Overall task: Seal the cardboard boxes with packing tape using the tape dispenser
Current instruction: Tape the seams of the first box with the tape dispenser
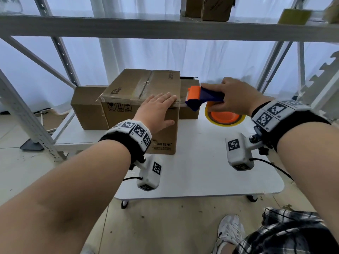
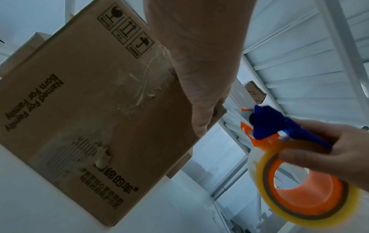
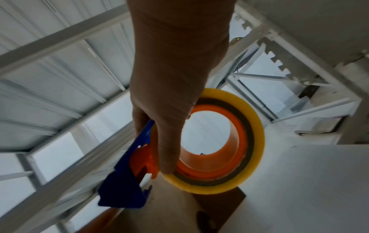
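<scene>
A large cardboard box (image 1: 134, 88) stands on the white table (image 1: 201, 173), with clear tape along its top seam. My left hand (image 1: 157, 107) lies flat on the box's near right top corner, fingers straight, thumb down the front face (image 2: 89, 110). My right hand (image 1: 233, 96) grips the blue and orange tape dispenser (image 1: 203, 97) just right of that corner; its front end touches the box's right edge. The yellowish tape roll (image 1: 224, 119) hangs below the hand. In the right wrist view the fingers curl round the dispenser (image 3: 127, 186) and roll (image 3: 235, 141).
A smaller box (image 1: 86, 107) sits behind left of the large one and another box (image 1: 189, 99) behind right. A metal shelf frame (image 1: 165, 28) spans overhead with boxes on it. A diagonal rack post (image 1: 23, 114) stands at left. My shoe (image 1: 229, 231) is on the floor below.
</scene>
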A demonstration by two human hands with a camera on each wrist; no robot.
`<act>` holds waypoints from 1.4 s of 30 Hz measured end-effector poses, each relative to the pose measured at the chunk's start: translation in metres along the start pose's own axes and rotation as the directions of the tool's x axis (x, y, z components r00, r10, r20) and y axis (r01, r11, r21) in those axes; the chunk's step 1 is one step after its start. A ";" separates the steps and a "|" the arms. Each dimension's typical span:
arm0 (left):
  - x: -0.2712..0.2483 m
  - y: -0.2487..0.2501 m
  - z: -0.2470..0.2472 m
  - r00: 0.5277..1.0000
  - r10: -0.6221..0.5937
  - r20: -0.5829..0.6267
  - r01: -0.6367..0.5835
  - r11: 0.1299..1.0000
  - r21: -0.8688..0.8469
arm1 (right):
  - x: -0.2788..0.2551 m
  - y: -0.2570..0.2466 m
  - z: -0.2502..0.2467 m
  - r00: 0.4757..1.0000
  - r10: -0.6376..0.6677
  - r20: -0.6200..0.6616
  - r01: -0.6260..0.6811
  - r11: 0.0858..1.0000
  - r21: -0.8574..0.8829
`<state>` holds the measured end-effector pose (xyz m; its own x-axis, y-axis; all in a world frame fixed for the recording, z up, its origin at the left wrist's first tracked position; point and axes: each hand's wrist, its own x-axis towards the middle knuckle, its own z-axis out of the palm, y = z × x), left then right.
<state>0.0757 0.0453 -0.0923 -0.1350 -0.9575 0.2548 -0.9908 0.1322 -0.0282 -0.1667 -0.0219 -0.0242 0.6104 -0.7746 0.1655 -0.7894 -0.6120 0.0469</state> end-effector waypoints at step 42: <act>0.000 0.007 0.010 0.988 -0.043 -0.147 0.043 0.999 -0.005 | -0.006 0.004 0.013 0.992 0.008 0.126 0.018 0.978 -0.207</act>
<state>0.0685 0.0437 -0.1025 -0.0899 -0.9141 0.3954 -0.9956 0.0926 -0.0123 -0.1733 -0.0216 -0.0376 0.6070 -0.7937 0.0400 -0.7747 -0.5798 0.2524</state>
